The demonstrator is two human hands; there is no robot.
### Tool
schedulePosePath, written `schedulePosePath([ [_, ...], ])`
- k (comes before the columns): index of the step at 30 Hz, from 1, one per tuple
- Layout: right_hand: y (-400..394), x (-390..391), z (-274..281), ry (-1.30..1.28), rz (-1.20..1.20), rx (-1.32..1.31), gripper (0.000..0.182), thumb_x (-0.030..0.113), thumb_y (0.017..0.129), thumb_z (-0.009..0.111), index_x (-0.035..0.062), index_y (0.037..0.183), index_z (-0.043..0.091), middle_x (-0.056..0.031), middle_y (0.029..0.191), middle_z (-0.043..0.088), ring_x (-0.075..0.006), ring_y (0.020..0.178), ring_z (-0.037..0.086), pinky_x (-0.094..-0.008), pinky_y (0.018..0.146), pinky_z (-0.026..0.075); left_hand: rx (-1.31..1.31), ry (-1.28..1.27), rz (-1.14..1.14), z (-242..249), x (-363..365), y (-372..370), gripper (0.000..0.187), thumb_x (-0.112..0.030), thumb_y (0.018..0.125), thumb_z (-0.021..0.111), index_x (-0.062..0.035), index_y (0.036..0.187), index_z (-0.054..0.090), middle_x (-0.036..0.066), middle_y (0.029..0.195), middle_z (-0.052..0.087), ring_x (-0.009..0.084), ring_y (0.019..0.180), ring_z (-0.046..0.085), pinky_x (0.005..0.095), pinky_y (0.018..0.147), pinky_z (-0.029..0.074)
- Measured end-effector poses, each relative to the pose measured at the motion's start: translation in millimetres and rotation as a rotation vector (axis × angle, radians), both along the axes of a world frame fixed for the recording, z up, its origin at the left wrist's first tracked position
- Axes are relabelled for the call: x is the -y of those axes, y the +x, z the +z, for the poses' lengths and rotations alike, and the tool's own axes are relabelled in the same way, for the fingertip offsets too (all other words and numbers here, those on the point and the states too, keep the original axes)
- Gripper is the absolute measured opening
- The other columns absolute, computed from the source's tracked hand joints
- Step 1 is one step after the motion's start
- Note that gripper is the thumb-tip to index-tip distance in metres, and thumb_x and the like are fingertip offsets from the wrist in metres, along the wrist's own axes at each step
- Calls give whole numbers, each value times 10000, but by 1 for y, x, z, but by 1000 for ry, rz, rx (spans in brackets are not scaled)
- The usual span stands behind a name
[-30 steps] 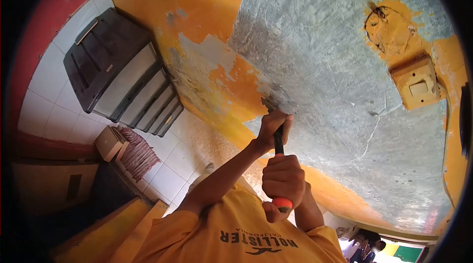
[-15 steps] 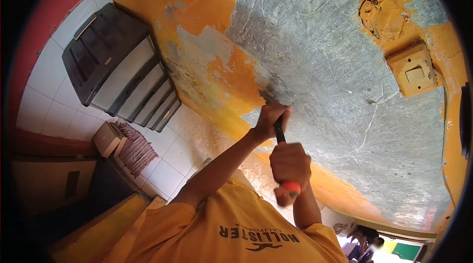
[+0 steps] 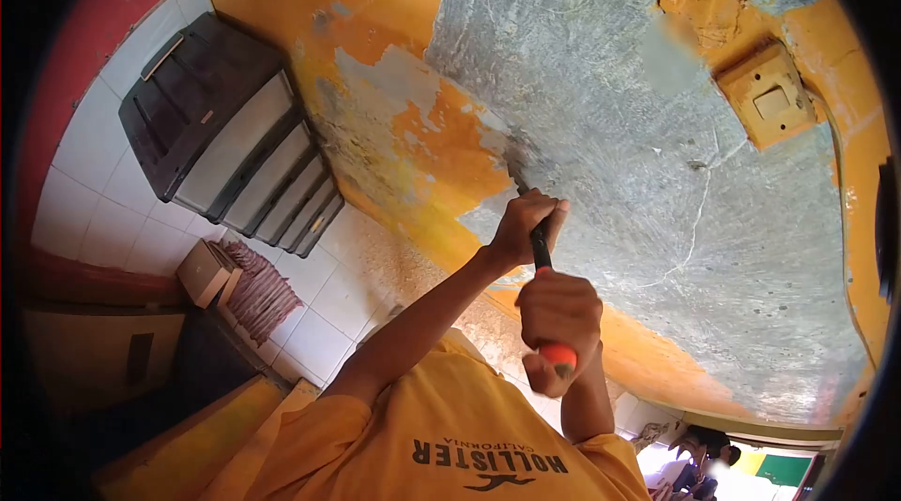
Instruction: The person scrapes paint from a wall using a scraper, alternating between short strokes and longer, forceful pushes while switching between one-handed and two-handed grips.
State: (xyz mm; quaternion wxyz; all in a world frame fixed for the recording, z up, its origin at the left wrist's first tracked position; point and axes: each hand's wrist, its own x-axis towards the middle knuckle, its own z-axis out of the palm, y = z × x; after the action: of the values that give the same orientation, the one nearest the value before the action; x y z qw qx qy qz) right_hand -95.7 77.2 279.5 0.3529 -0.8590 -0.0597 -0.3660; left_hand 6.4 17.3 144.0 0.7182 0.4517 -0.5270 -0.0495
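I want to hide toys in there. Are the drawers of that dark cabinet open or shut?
Shut. The dark drawer cabinet shows its pale drawer fronts lined up flush in the frame, none sticking out.

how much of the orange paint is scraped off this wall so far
Roughly the middle of the wall is already bare grey plaster. In hand: the scraper, gripped by the left hand and right hand, works the edge of the orange patch. Left: that patch, the band along the floor, and paint around the switch plate.
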Motion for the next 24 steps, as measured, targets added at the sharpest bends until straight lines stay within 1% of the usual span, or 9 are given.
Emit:
schedulePosePath([
  [4,-11,0,-6,186,-132,34,238,154,664,597,72,540,411,-52,509,400,-249,434,444,-370,485,337,-62,112,-126,-4,3,-3,420,-116,987,638,-21,619,459,162,564,463,356,539,498,448,576,392],
  [5,-14,-4,-4,199,-126,96,222,132,674,572,64,528,420,-48,504,423,-226,425,451,-344,470,338,38,109,-121,-4,7,-3,435,-123,972,661,-40,598,456,147,555,473,355,538,499,439,579,402],
  [9,-6,-30,19,92,-142,338,289,162,730,564,73,495,419,-30,452,425,-200,368,460,-314,423,338,149,-138,-40,47,5,9,440,-94,954,666,-47,588,427,110,528,443,327,495,464,424,550,378],
  [10,-1,-33,18,121,-202,398,333,175,782,565,72,497,427,-25,456,442,-197,370,471,-323,417,351,124,-115,-1,45,9,11,445,-97,945,675,-55,574,433,111,522,456,337,494,475,429,551,389],
  [12,-3,-32,4,217,-284,364,525,346,922,565,84,501,393,-42,446,446,-206,404,500,-330,469,407,68,-53,61,26,11,7,454,-103,926,692,-70,547,444,113,509,484,356,492,498,440,554,410],
  [16,3,-14,-33,303,-400,349,535,352,967,541,68,536,402,-69,519,499,-212,447,515,-335,474,415,10,233,9,-29,10,3,457,-114,928,692,-53,542,455,142,525,492,368,501,508,447,536,391],
  [18,0,-23,-31,239,-399,321,544,358,986,529,64,546,402,-75,549,517,-214,459,519,-331,470,412,-2,81,29,-27,11,-4,453,-123,936,688,-49,552,458,144,532,486,366,518,508,445,554,397],
  [20,-3,-37,-15,201,-356,332,572,381,987,525,69,528,387,-66,520,493,-212,448,512,-323,478,414,52,6,-99,23,0,4,438,-107,928,685,-62,556,458,142,528,458,363,531,510,444,592,413],
  [24,3,-22,-26,290,-367,383,594,400,987,529,79,516,363,-58,476,454,-202,426,486,-316,487,413,63,53,-7,-5,10,10,449,-101,950,660,-65,567,429,117,520,434,329,491,444,422,568,391],
])
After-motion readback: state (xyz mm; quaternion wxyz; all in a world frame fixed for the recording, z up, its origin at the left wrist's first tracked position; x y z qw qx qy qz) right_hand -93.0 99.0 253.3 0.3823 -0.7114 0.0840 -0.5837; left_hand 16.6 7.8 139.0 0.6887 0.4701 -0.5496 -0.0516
